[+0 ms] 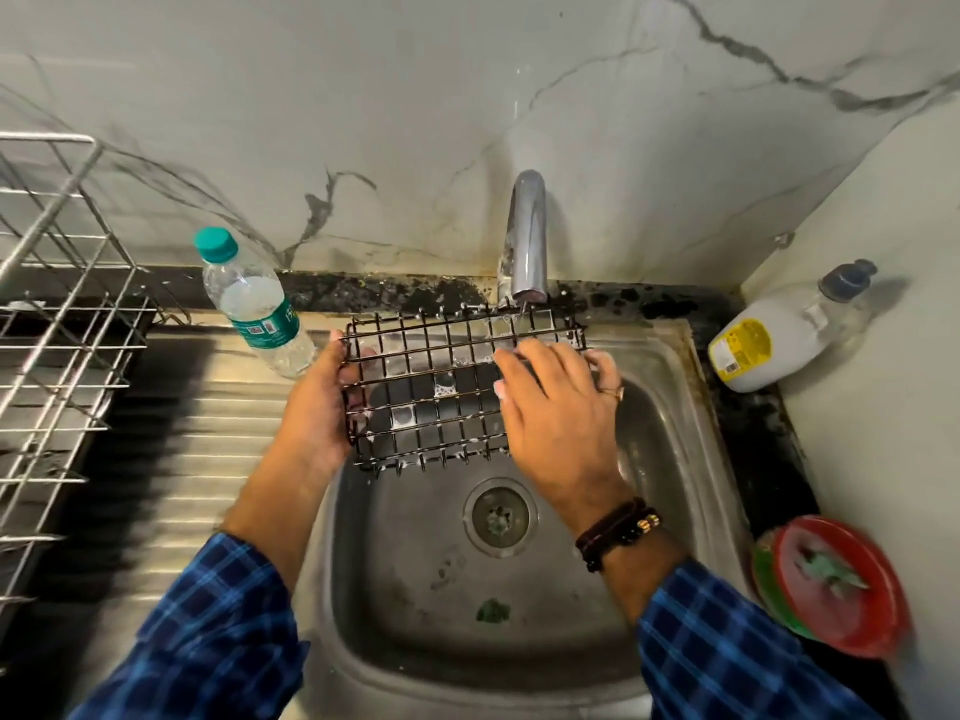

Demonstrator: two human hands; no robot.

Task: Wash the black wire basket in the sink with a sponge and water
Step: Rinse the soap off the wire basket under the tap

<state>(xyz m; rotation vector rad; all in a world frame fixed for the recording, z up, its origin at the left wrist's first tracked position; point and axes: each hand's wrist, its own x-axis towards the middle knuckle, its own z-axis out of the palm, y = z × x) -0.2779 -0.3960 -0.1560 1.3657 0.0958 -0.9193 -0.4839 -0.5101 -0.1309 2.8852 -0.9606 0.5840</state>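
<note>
so, basket (pixel 441 387): you are holding it up over the sink (pixel 691 459), just under the tap (pixel 527 236), with its grid facing you and its far edge reaching up to the spout.
suds (pixel 444 391): white foam is clinging to several wires and filling a few squares of the grid.
left hand (pixel 322 402): it is gripping the basket's left edge, with the thumb curling over the front wires and the fingers wrapping round behind.
right hand (pixel 561 413): it is lying open and palm down on the right part of the grid, its fingers fairly straight and spread across the wires.
tap: whether water is running from it cannot be told.
drain (pixel 498 517): it is showing in the sink floor, below the basket and between your forearms.
green scrap (pixel 493 610): it is lying on the sink floor, nearer you than the drain; what it is cannot be told.
bottle (pixel 249 304): clear with a teal cap, it is standing on the ribbed drainboard just beside your left hand.
soap bottle (pixel 779 330): white, it is sitting on the dark counter to the right of the sink.
red dish (pixel 852 589): it is sitting on the counter by your right sleeve, holding something green.
rack (pixel 62 304): metal wire, it is standing at the far left.
</note>
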